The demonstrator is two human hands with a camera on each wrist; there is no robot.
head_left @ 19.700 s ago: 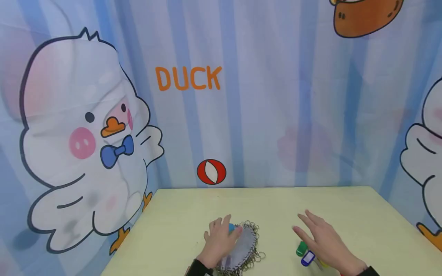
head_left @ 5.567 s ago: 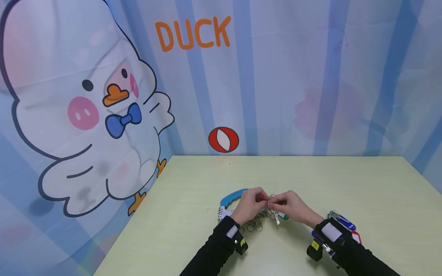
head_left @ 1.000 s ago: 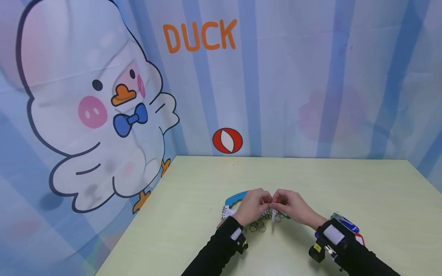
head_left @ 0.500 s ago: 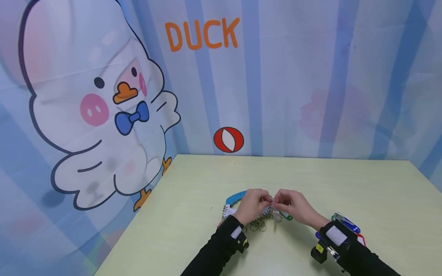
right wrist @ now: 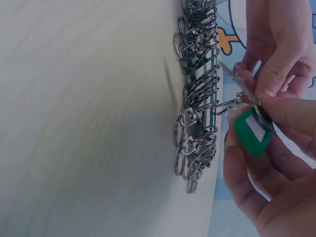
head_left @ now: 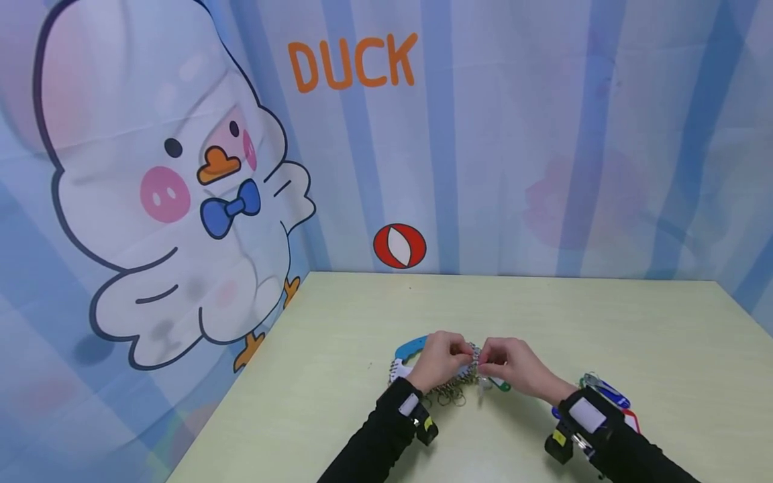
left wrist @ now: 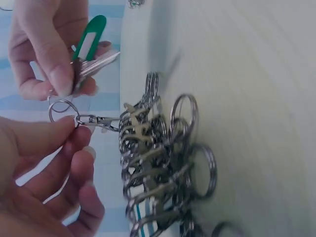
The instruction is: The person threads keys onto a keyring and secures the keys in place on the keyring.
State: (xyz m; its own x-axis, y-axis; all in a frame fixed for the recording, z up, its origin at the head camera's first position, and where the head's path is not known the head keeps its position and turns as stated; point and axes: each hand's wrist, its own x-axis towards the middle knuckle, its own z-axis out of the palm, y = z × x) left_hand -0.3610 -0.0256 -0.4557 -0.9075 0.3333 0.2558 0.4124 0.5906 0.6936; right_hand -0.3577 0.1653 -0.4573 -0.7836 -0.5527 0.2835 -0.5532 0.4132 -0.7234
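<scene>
Fingertips being parted slightly over a clipped ring and a key

A narrow gap is being opened between the left hand [head_left: 442, 363] and the right hand [head_left: 518, 367], whose fingertips were being held almost together a second ago; silvery rings are now being shown between them. The right fingertips are also being held a little lower than half a second ago.

By the thumb and finger of the left hand, a thin round silver metal ring [left wrist: 63, 101] is being pinched, close to where a narrow silver swivel clip [left wrist: 98, 121] is being joined to it. The clip is being led towards a dense row of silvery metal clips and rings [left wrist: 148, 158], set along a curved white holder with a blue strip [head_left: 410, 347] on the pale yellow table [head_left: 543, 308].

By the right thumb and fingers, a flat silver metal key [left wrist: 101, 63] is being clamped, with a green plastic tag with a white label [right wrist: 253, 132] being held beside it, just next to the ring. Whether key and ring are being linked cannot be told. Since both are being gripped, the work at the ring is being judged unfinished.

Near the right wrist, a blue plastic tag [head_left: 616, 397] and a red-edged white tag [head_left: 631, 420] are being left on the table.
</scene>
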